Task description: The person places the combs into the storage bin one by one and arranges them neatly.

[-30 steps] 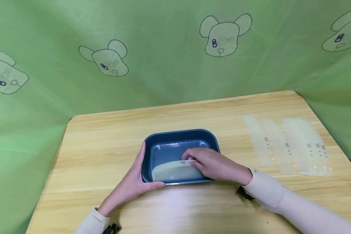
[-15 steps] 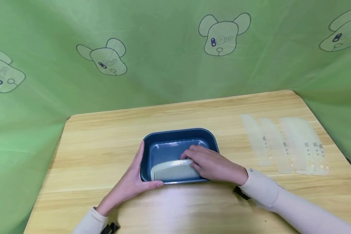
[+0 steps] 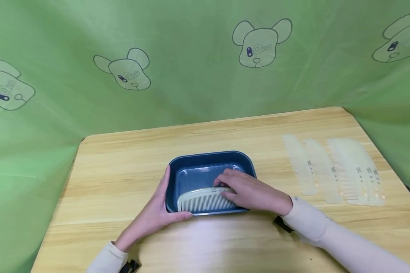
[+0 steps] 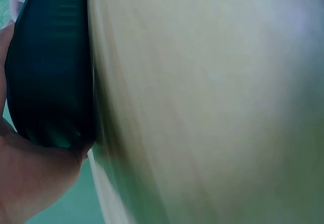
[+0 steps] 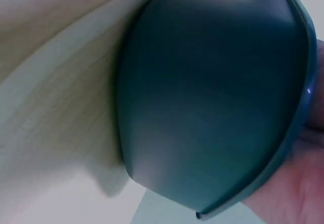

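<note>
A pale green comb leans inside a dark blue rectangular box along its front wall, teeth toward me. My right hand reaches over the box's right end and pinches the comb's spine near its right end, hiding that end. My left hand grips the box's front left corner, thumb along the front rim and fingers on the left side. In the left wrist view the box's outer wall sits between thumb and fingers. The right wrist view is mostly filled by the box's outer wall, with part of the right hand beyond its rim.
Several more pale combs lie flat on the right of the wooden table, one and another side by side, then an overlapping group. A green curtain with printed animal heads hangs behind the table and along its sides.
The right hand's fingers have shifted slightly on the comb, whose spine tilts a little between frames. The left hand and the box stay in place.
</note>
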`<state>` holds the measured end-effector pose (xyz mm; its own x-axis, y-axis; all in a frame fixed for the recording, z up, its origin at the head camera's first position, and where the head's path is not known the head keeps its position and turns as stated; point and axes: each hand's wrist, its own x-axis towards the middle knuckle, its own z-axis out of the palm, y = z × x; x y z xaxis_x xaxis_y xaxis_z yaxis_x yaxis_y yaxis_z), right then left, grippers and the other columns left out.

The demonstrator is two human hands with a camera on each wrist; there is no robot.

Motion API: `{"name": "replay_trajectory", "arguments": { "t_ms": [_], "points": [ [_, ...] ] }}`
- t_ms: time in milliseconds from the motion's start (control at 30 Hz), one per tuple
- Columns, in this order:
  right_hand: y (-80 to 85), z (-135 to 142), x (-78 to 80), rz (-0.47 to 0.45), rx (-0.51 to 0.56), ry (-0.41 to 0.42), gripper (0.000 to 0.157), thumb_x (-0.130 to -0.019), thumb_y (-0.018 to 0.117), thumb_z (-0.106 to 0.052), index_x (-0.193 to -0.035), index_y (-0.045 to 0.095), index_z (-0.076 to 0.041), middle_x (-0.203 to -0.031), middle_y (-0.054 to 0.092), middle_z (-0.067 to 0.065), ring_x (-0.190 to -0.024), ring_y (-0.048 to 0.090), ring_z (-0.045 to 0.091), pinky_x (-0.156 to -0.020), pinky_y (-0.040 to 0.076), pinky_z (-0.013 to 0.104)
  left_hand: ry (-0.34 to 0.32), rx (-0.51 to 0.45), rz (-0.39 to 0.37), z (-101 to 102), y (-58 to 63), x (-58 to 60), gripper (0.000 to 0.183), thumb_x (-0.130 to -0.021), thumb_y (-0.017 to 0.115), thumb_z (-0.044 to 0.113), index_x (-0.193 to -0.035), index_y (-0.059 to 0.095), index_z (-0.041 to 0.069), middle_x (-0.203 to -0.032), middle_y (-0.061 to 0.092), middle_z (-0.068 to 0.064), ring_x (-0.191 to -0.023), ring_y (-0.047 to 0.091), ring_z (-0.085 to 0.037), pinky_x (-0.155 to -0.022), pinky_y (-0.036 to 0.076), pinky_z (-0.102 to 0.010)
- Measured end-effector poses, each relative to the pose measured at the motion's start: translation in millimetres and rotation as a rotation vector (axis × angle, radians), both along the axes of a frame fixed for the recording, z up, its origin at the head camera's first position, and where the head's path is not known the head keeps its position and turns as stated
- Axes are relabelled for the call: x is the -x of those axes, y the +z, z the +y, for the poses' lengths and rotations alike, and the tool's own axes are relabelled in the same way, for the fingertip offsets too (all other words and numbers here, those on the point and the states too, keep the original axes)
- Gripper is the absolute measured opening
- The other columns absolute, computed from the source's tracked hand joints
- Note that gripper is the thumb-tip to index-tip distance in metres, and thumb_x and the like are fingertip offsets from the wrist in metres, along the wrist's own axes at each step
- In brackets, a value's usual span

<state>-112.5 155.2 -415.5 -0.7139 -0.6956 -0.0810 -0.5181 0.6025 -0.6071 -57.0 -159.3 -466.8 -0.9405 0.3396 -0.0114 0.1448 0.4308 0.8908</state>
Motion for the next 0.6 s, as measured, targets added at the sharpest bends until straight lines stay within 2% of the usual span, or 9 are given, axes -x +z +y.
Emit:
{"name": "replay_trajectory", "arguments": {
  "t_ms": [200, 333, 500, 600],
  "points": [
    [3.2, 7, 1.5, -0.015, 0.163, -0.041, 0.022, -0.107, 0.067, -0.005, -0.127, 0.075, -0.004, -0.111, 0.065, 0.0, -0.1, 0.059, 0.015, -0.087, 0.056, 0.033, 0.006, 0.003, -0.004, -1, 0.4, -0.8, 0.144, -0.08, 0.1, 0.043, -0.175, -0.009, 0.039, -0.182, -0.002, 0.005, -0.165, 0.009, -0.03, -0.126, 0.018, -0.067],
    [3.1, 16, -0.3, 0.053, 0.253, -0.088, 0.023, -0.107, 0.063, 0.001, -0.126, 0.075, -0.004, -0.108, 0.064, -0.004, -0.095, 0.059, 0.01, -0.083, 0.057, 0.031, 0.008, 0.015, 0.006, -2, 1.6, 0.2, 0.145, -0.079, 0.1, 0.044, -0.175, -0.009, 0.04, -0.182, -0.003, 0.002, -0.165, 0.008, -0.031, -0.125, 0.017, -0.068],
    [0.4, 31, -4.9, 0.133, 0.347, -0.188, 0.028, -0.102, 0.066, 0.008, -0.126, 0.074, -0.004, -0.105, 0.066, 0.0, -0.091, 0.06, 0.011, -0.077, 0.055, 0.028, 0.002, 0.025, 0.013, -1, 0.3, -0.1, 0.145, -0.079, 0.1, 0.045, -0.175, -0.01, 0.039, -0.183, -0.003, -0.003, -0.165, 0.007, -0.031, -0.126, 0.016, -0.067],
    [0.5, 42, -8.0, 0.151, 0.395, -0.247, 0.031, -0.1, 0.067, 0.011, -0.125, 0.075, -0.006, -0.107, 0.071, 0.003, -0.091, 0.063, 0.012, -0.077, 0.056, 0.024, 0.002, 0.011, 0.01, 0, -1.2, -0.5, 0.146, -0.079, 0.101, 0.042, -0.175, -0.009, 0.038, -0.183, -0.002, -0.001, -0.165, 0.008, -0.03, -0.126, 0.016, -0.066]
  ]
}}
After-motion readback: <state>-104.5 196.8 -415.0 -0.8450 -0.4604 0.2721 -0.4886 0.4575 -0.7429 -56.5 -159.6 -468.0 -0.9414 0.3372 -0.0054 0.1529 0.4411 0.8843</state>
